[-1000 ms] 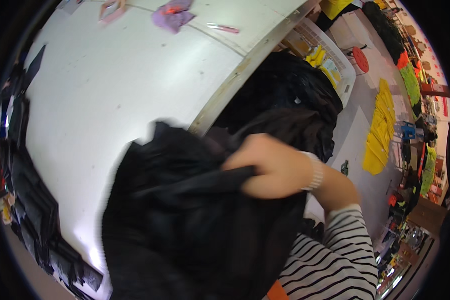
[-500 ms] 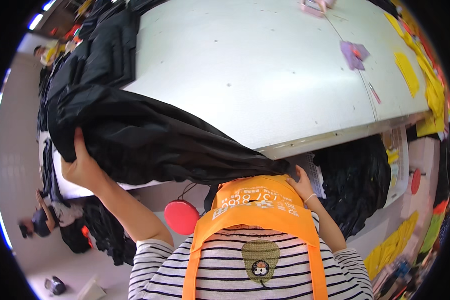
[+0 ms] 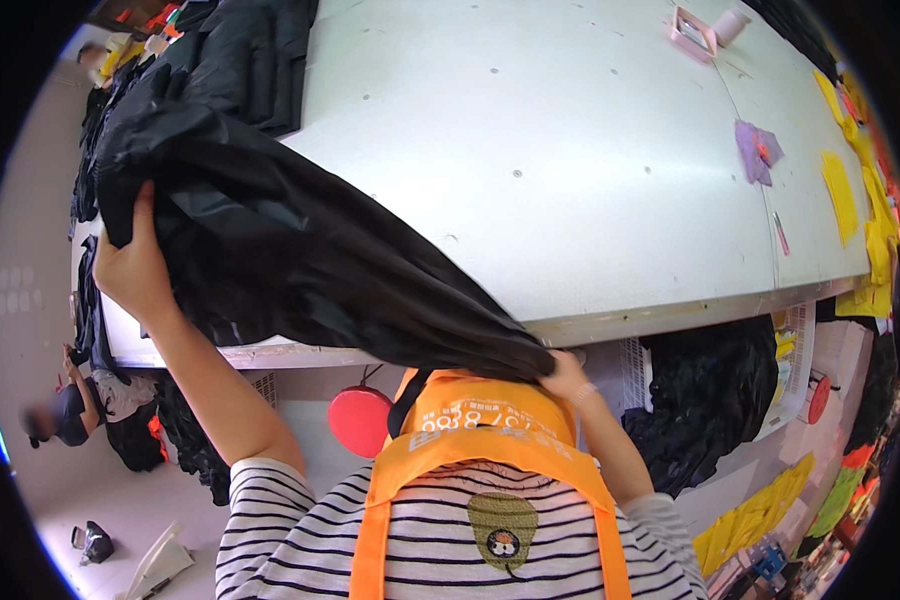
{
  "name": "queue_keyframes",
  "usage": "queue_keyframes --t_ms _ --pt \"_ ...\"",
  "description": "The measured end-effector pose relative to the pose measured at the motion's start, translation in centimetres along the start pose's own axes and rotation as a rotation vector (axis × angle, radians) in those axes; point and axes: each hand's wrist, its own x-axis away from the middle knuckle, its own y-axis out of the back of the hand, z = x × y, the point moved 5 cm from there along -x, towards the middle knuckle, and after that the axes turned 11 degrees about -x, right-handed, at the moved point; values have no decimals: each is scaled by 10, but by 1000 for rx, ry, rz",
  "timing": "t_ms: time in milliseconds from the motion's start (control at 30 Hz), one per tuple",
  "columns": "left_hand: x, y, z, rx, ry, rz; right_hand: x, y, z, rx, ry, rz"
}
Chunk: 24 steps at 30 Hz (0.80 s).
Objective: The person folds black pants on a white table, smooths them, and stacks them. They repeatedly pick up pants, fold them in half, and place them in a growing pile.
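Note:
A large black garment (image 3: 290, 250) is stretched between my two hands over the near edge of a big white table (image 3: 570, 180). My left hand (image 3: 130, 265) is raised at the left and grips one end of the cloth. My right hand (image 3: 565, 375) holds the other, narrow end low at the table's front edge, just above my orange apron (image 3: 470, 430). The cloth sags across the table's near left corner.
More black garments (image 3: 230, 50) are piled at the table's far left. Purple (image 3: 755, 150) and yellow fabric pieces (image 3: 840, 190) lie at the far right. A black heap (image 3: 710, 400) fills a white bin under the table. A red round stool (image 3: 362, 420) stands below the edge. A person crouches at the left.
I have turned from the bin to face the table. The black garment, bunched in my right hand a second ago, is now spread wide between both hands and lifted higher over the table.

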Motion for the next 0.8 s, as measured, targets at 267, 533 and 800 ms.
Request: queue_keyframes --t_ms 267,533,800 --pt "50 -69 137 429 462 482 122 227 272 526 169 -569" --pt "14 -78 199 265 500 633 -83 191 298 695 66 -144" --pt "121 -192 303 252 575 850 -163 119 192 1008 125 -108"
